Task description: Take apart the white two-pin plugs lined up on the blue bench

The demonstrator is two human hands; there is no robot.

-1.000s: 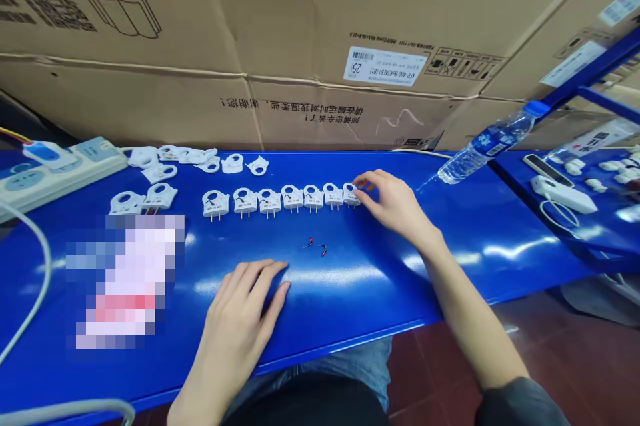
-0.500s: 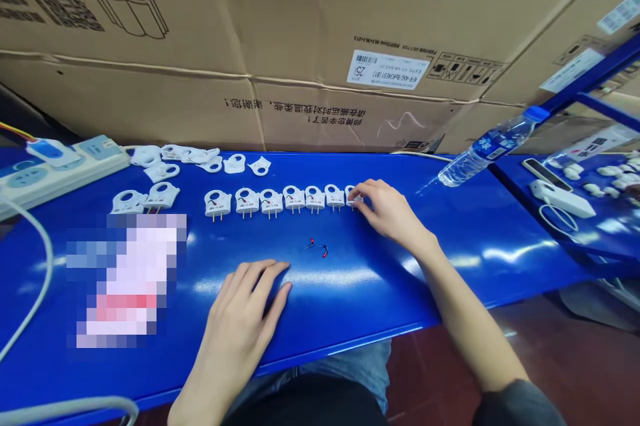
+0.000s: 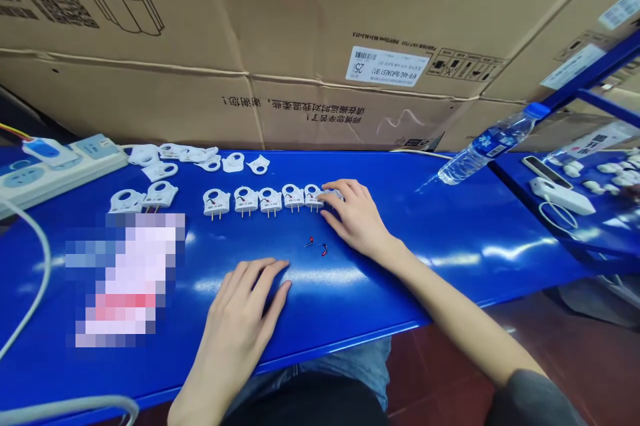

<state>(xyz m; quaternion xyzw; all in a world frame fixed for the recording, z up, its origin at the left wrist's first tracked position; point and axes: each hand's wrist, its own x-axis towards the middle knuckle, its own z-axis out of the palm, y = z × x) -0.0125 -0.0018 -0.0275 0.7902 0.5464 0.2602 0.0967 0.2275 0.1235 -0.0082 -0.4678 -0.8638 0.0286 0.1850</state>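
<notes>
A row of white two-pin plug housings (image 3: 271, 200) lies on the blue table, several with small dark and red parts inside. At the row's right end my right hand (image 3: 357, 219) reaches over the housings, fingers curved and a little apart. Its fingertips are at a plug housing (image 3: 313, 195); the ones further right are partly or wholly hidden beneath it. My left hand (image 3: 245, 313) rests on the table near the front edge, its fingers loosely extended and holding nothing. Between the hands lie two small red-and-black pieces (image 3: 324, 250).
White ring-shaped covers (image 3: 233, 163) and two more housings (image 3: 160, 195) lie at the back left, near a power strip (image 3: 95, 153). A blurred patch covers something at left. A large carton (image 3: 300, 86) stands behind; a water bottle (image 3: 490, 143) leans at right.
My right hand has moved left along the row, from the last plug housing toward the ones beside it. The left hand stays where it was.
</notes>
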